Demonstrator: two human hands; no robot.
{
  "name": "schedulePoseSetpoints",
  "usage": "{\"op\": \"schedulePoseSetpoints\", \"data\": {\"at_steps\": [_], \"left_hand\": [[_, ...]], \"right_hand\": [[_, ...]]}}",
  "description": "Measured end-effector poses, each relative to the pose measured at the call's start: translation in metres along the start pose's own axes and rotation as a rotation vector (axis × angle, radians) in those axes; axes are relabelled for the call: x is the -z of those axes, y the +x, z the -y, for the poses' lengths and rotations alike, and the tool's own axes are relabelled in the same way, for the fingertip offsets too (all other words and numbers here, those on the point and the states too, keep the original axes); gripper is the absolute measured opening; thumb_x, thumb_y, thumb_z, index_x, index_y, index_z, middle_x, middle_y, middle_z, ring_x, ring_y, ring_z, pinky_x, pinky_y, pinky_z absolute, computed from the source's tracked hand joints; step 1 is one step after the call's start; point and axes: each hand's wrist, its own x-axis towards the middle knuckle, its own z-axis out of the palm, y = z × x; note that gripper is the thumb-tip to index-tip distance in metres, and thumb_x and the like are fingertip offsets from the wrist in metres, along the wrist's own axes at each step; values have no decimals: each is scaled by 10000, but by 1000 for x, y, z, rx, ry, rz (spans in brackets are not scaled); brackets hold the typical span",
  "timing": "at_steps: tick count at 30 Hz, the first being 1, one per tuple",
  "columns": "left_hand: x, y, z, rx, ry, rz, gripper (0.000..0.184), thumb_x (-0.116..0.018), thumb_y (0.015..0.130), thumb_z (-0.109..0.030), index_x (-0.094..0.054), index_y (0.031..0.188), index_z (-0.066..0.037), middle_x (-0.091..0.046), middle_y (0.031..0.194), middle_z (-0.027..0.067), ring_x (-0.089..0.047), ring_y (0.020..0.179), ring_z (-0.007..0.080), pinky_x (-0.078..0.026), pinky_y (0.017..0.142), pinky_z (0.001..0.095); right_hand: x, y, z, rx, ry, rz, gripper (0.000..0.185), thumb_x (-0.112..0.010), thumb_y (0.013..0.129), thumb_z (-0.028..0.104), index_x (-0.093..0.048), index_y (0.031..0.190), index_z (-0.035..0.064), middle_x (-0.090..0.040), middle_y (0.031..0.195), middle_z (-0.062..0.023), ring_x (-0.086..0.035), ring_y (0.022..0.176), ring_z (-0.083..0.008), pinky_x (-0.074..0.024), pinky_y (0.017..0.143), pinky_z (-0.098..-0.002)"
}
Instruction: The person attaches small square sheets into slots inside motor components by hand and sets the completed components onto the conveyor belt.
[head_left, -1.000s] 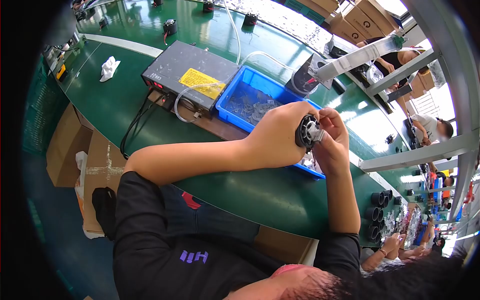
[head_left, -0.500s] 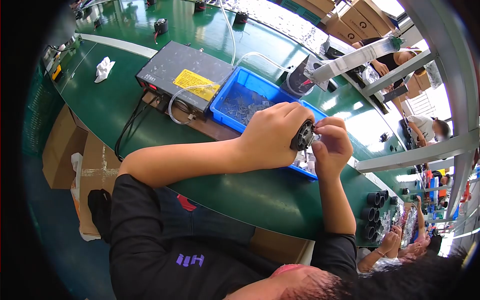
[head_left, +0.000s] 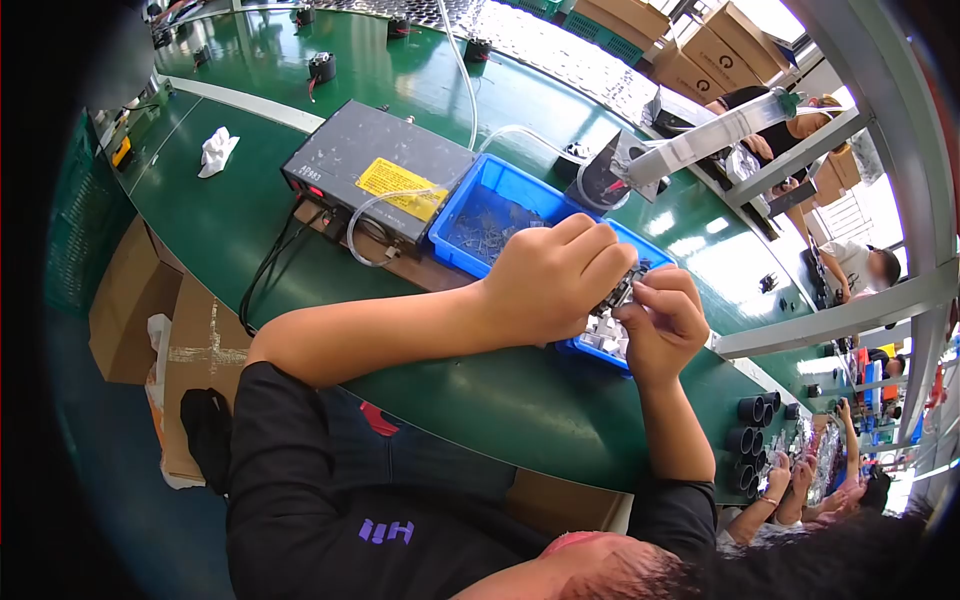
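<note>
My left hand (head_left: 555,280) is wrapped round a small round black part (head_left: 618,290) with a ribbed face. The thumb and bent fingers of my right hand (head_left: 665,322) pinch at the part's right side. Whether they grip a separate small piece is hidden. Both hands are close together above a blue bin (head_left: 452,254) with thin clear scraps in it. Small white pieces (head_left: 606,335) lie in blue plastic just below the part.
A grey control box (head_left: 365,150) with a yellow label and clear tubing stands left of the bin. A syringe-like tube (head_left: 710,135) leans beyond it. White tissue (head_left: 218,152) and black cups (head_left: 742,440) lie on the green table. Co-workers sit at the right.
My left hand has rolled over the black part, so less of its face shows. My right fingers have curled in closer round its edge. The view has shifted slightly.
</note>
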Motion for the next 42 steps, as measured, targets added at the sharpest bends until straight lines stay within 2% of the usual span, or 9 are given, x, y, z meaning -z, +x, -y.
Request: {"op": "schedulePoseSetpoints", "data": {"at_steps": [4,9,19,35,40,42], "left_hand": [[1,1,3,-59,70,1,348,-785,757,-72,-646,1076,-53,-656,921,70,-626,761,219,-497,561,299],[-4,-4,2,-82,55,-8,332,-767,772,-57,-641,1077,-35,-651,929,89,-617,772,225,-511,590,305],[-7,-5,2,-92,53,0,337,-741,765,-41,-632,1084,-25,-628,937,100,-585,776,232,-505,625,308],[-8,-8,1,-79,85,7,367,-731,751,-35,-627,1104,-29,-615,938,88,-574,768,228,-487,609,300],[-6,-8,0,-40,96,22,405,-756,735,-23,-637,1122,-31,-640,953,115,-607,771,248,-507,629,322],[-7,-10,1,205,-94,162,428,-767,726,-16,-640,1135,-30,-661,976,135,-636,793,263,-529,666,333]], "right_hand": [[0,7,5,36,-56,46,235,-948,747,37,-798,928,29,-686,928,-52,-525,780,-171,-441,730,-302],[-1,10,14,31,-89,63,209,-941,733,4,-801,887,23,-693,894,-47,-509,737,-166,-434,713,-300],[1,10,9,3,-54,98,210,-924,710,-55,-795,855,23,-708,876,-46,-524,725,-162,-441,699,-301],[2,13,8,-48,-25,117,220,-907,694,-97,-790,840,20,-710,842,-43,-557,734,-166,-458,703,-295],[2,11,6,-21,-66,125,185,-900,731,-69,-807,864,19,-722,915,-65,-573,755,-173,-467,712,-287],[1,13,9,-105,-184,139,140,-864,810,-19,-809,937,9,-724,969,-81,-589,792,-181,-477,736,-291]]}}
